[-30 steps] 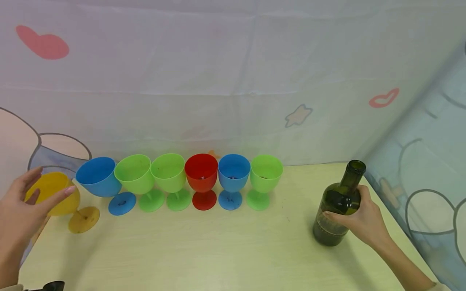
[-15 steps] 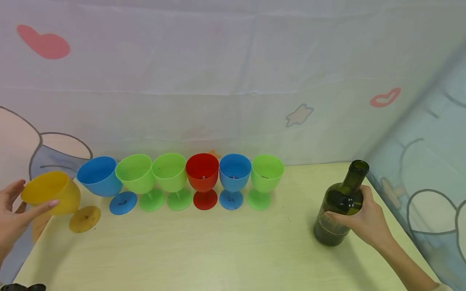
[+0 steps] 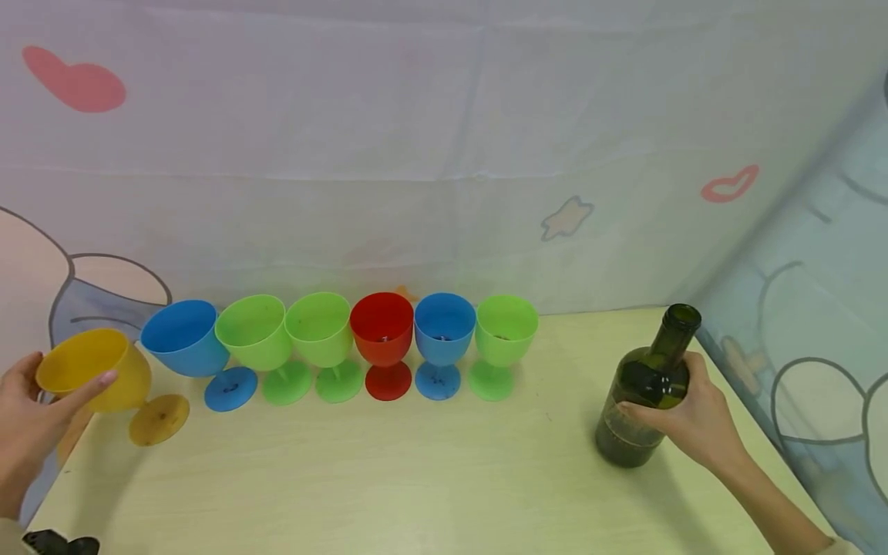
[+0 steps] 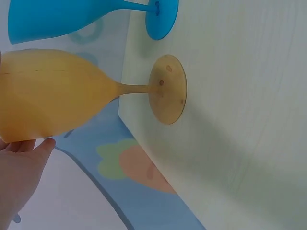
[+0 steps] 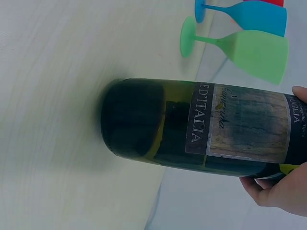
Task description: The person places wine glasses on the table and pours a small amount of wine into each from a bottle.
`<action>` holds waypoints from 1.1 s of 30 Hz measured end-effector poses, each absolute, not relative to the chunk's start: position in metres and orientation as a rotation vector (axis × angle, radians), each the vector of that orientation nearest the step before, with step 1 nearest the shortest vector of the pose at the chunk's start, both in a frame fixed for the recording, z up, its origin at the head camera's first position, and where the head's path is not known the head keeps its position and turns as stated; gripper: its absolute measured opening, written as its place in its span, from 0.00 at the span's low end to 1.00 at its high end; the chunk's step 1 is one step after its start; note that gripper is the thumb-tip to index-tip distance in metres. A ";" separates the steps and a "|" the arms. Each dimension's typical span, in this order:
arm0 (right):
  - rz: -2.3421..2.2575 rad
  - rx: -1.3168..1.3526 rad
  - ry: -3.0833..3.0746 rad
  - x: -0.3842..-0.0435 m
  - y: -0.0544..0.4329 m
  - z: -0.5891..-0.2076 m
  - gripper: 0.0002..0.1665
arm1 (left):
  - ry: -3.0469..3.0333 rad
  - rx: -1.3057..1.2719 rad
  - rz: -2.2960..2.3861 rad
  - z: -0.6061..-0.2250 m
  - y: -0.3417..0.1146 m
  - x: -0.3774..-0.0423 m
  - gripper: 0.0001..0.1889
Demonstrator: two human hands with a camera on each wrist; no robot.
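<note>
At the left end of a row of goblets stands a yellow goblet (image 3: 97, 370). My left hand (image 3: 35, 416) holds its bowl near the rim, thumb on the near side and fingers round the left. The left wrist view has the thumb (image 4: 45, 146) right at the bowl, while the goblet's foot (image 4: 168, 91) stands on the table. Over on the right, my right hand (image 3: 694, 420) grips a dark green wine bottle (image 3: 634, 385) round its upper body. The bottle is upright on the table, and its label (image 5: 249, 122) shows in the right wrist view.
Right of the yellow goblet stand a blue goblet (image 3: 183, 339), two light green goblets (image 3: 257, 335), a red goblet (image 3: 383, 331), another blue goblet (image 3: 445, 331) and a green goblet (image 3: 506, 331). A printed cloth (image 3: 444, 154) hangs behind the pale table (image 3: 416, 478).
My left hand first drew left from over the yellow goblet, then came in against its bowl and took hold. The right hand and bottle have stayed put.
</note>
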State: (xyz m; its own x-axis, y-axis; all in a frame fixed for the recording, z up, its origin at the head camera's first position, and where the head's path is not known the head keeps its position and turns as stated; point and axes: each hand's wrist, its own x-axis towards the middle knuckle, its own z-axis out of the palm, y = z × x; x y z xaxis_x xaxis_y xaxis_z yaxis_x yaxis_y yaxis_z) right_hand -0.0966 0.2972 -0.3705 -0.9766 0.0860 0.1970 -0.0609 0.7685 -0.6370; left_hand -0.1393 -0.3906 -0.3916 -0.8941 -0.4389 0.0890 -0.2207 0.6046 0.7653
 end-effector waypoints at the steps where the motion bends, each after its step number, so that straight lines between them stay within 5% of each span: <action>1: 0.999 -0.018 -2.748 -0.097 0.297 -0.370 0.48 | -2.572 0.557 -1.165 -0.390 -0.389 -0.139 0.43; 17: 1.000 -0.014 -2.751 -0.096 0.297 -0.370 0.47 | -2.512 0.748 -1.123 -0.392 -0.384 -0.135 0.44; 33: 0.995 0.065 -2.740 -0.098 0.294 -0.370 0.49 | -2.603 0.510 -1.076 -0.379 -0.361 -0.105 0.43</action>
State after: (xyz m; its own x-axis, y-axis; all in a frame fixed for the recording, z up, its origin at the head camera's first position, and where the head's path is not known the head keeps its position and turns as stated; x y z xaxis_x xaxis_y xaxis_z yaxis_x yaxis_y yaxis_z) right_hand -0.0980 0.2939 -0.3699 -0.9736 0.0350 0.2256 -0.1180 0.7689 -0.6284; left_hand -0.1054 -0.3607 -0.3795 -0.8990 -0.4214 0.1190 -0.2144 0.6607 0.7194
